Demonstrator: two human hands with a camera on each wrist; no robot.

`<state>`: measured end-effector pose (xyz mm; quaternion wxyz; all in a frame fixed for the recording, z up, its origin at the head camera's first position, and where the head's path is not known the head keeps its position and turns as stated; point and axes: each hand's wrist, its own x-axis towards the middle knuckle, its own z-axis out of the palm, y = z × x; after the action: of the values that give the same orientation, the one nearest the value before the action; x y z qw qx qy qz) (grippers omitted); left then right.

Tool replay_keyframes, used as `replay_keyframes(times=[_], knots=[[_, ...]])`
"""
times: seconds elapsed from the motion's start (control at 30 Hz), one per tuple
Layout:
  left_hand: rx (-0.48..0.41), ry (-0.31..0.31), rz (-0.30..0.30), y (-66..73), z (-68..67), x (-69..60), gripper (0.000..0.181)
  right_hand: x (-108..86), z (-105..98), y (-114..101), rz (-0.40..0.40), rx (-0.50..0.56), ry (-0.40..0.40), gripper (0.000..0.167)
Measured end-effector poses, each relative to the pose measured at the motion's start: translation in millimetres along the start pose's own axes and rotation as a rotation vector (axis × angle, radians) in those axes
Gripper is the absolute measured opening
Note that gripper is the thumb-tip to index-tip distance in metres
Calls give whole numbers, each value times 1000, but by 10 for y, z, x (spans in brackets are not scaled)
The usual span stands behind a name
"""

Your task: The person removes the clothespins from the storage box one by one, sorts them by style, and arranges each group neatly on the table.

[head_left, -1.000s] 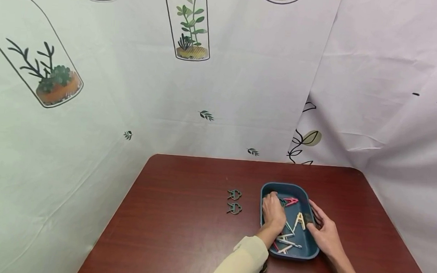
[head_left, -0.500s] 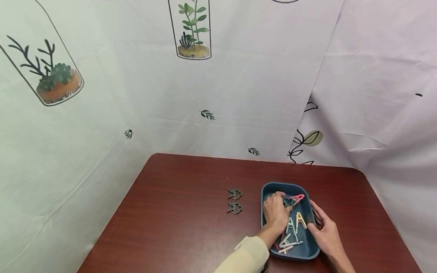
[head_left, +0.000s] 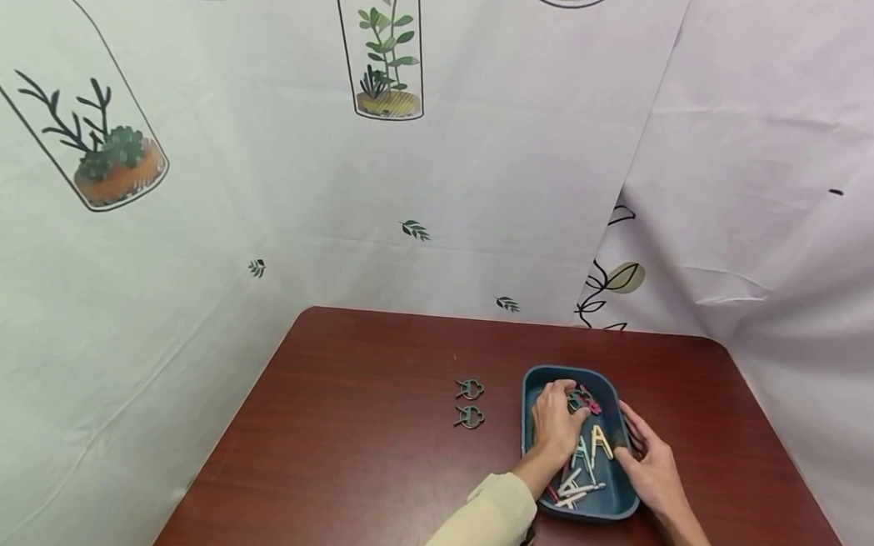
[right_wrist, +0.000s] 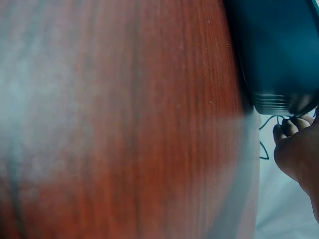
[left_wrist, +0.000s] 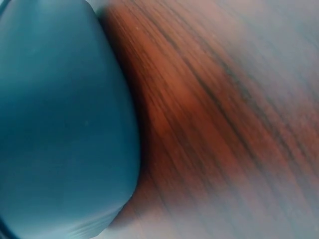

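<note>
Head view: has left hand (head_left: 554, 420) inside blue tray (head_left: 608, 499) at ten o'clock, with fingers and thumb beside green clip (head_left: 575, 402) and pink clip (head_left: 594, 406); cannot tell whether pinching. Grasps tray's three-o'clock edge with right hand (head_left: 650, 467). Includes white clips (head_left: 582, 488) at six, two ring clips (head_left: 467, 389) on brown table (head_left: 367, 436) toward nine.

Blue tray (head_left: 615, 491) on a brown table (head_left: 368, 419): inside, the left hand (head_left: 554, 415) beside a pink clip (head_left: 594, 406), with yellow (head_left: 604, 445) and white clips (head_left: 582, 488) nearer the viewer; right hand (head_left: 652, 468) gripping its right rim; two green clips (head_left: 465, 417) to its left.
</note>
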<state>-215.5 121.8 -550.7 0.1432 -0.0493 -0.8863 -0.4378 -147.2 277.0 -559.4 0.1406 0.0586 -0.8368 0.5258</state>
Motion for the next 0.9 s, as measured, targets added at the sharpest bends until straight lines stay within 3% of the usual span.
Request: replay_keyframes(times=[0.2, 0.37, 0.9], knots=[[-208, -85, -85, 37, -46, 18, 38, 3, 4, -27, -15, 3, -5, 71], [-341, -94, -140, 62, -83, 14, 36, 1, 7, -37, -20, -8, -9, 71], [-465, -32, -142, 105, -118, 13, 37, 2, 9, 5, -46, -6, 10, 73]])
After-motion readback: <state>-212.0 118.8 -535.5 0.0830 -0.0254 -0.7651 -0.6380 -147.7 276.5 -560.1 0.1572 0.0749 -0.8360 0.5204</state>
